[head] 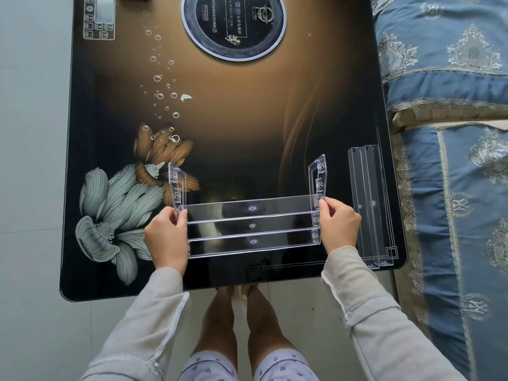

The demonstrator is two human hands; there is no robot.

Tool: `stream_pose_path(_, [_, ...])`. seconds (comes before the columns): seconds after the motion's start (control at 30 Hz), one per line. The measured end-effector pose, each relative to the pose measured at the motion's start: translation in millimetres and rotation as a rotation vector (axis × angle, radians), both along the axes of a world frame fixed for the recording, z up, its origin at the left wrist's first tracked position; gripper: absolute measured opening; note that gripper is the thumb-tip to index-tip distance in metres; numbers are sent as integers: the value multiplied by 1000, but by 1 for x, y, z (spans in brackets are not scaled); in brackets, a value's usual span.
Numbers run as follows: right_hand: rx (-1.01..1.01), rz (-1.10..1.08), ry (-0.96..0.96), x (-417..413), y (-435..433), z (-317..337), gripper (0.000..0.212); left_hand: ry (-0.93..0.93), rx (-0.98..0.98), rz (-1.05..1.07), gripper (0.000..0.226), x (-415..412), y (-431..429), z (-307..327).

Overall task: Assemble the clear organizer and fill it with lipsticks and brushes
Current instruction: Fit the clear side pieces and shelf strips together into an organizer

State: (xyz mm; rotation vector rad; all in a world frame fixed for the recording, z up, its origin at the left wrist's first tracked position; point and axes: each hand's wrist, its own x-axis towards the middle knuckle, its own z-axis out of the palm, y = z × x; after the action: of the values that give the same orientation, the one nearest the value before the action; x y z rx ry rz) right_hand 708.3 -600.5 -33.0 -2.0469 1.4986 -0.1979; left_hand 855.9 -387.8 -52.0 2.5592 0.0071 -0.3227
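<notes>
A partly built clear organizer (pixel 251 225) stands near the table's front edge, with three clear shelf strips fitted between two upright side panels. My left hand (pixel 166 239) grips the left side panel (pixel 177 188) at its lower end. My right hand (pixel 339 225) pinches the right side panel (pixel 319 176) near its lower end. Two more clear shelf strips (pixel 369 204) lie side by side at the table's right edge. No lipsticks or brushes are in view.
The dark glass table (pixel 233 119) carries printed flowers, a round burner plate (pixel 233 26) at the back and a touch panel (pixel 99 17) at the back left. A blue patterned sofa (pixel 450 133) borders the right side. Grey floor lies to the left.
</notes>
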Motion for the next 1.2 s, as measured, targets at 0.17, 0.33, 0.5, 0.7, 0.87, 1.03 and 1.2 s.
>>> stream_pose_path(0.17, [-9,17,34,0,0,0,24,-11,-1,0,24,0,0,-1])
stream_pose_path(0.33, [-35,14,40,0,2,-3,23,-11,3,-5,25,-1,0,-1])
stream_pose_path(0.5, [-32,-9,37,-1,4,-5,21,-2,16,-12,23,1,-2,2])
stream_pose_path(0.7, [105,86,-48,-10,-3,0,21,-1,19,-10,22,-2,0,4])
stream_pose_path(0.87, [-14,-82,-66,-24,-29,-1,21,9,22,-5,22,-2,2,3])
stream_pose_path(1.03, [-93,-78,278,-28,-65,-15,27,37,-11,-2,19,0,4,2])
stream_pose_path(1.2, [-182,76,596,-28,-71,-27,23,44,-115,-36,14,-2,6,6])
